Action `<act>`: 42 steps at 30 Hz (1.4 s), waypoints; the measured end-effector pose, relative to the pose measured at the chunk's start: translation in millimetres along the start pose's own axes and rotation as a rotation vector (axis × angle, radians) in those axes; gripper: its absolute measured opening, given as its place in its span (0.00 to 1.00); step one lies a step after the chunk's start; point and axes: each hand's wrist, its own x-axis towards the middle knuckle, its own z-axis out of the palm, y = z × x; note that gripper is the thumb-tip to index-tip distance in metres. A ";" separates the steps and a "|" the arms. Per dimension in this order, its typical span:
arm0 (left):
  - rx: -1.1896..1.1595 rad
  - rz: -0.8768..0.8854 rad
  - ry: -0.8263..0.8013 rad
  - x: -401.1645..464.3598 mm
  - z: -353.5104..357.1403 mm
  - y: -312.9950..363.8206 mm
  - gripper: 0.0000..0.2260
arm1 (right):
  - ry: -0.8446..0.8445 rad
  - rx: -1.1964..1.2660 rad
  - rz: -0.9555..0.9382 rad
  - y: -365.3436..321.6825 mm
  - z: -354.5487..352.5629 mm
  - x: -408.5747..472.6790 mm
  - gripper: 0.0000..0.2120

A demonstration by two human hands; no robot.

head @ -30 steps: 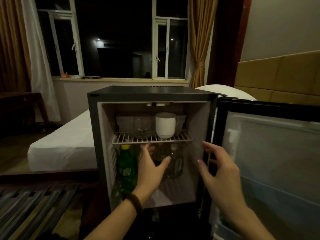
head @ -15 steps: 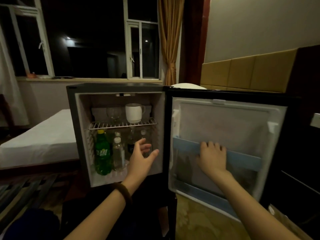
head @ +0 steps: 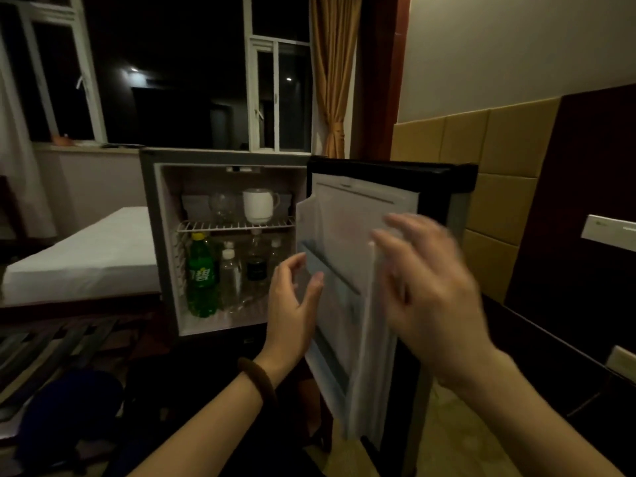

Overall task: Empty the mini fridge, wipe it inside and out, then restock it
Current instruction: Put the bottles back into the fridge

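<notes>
Dim room; right hand point(head: 426, 290) blurred, fridge door point(head: 347, 270) edge-on.

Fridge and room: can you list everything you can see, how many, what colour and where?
Mini fridge: one, dark outside, pale inside, centre, open.
Fridge door: one, white lining, swung partway, right of the opening.
Wire shelf: one, white, upper part inside.
Mug: one, white, on the shelf, right.
Glass: one, clear, on the shelf, left of the mug.
Green bottle: one, yellow cap, bottom left inside.
Clear bottles: about four, beside the green one; exact count unclear.
Bed: one, white, left.
Curtain: one, gold, by the window.
Windows: two, white frames, dark outside.
Left hand: open, in front of the fridge, brown bracelet on wrist.
Right hand: open, blurred, at the door's edge.
</notes>
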 end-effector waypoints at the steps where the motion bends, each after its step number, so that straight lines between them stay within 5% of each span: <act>1: -0.009 0.030 0.025 -1.0 -4.3 9.1 0.12 | 0.111 0.017 0.007 9.7 -8.1 -2.7 0.15; 4: -0.023 0.133 0.095 -2.8 -17.6 29.5 0.11 | 0.355 0.126 0.217 30.3 -8.8 -11.1 0.17; 7: -0.043 0.188 0.148 -5.6 -26.9 36.6 0.15 | 0.148 0.393 0.369 20.7 24.8 -20.7 0.24; 13: 0.042 0.246 0.295 -3.3 -52.3 28.7 0.16 | -0.051 0.558 0.194 -33.1 88.0 -19.5 0.23; 26: 0.250 -0.007 0.613 72.8 -138.6 -18.9 0.19 | -0.414 0.421 -0.016 -98.5 208.1 47.5 0.33; 34: 0.379 0.032 0.537 169.8 -187.1 -7.4 0.28 | -0.252 0.335 0.089 -78.7 271.2 156.6 0.31; 42: 0.439 -0.164 0.470 261.8 -206.7 -48.1 0.31 | -0.366 0.166 0.150 -50.2 347.1 202.0 0.27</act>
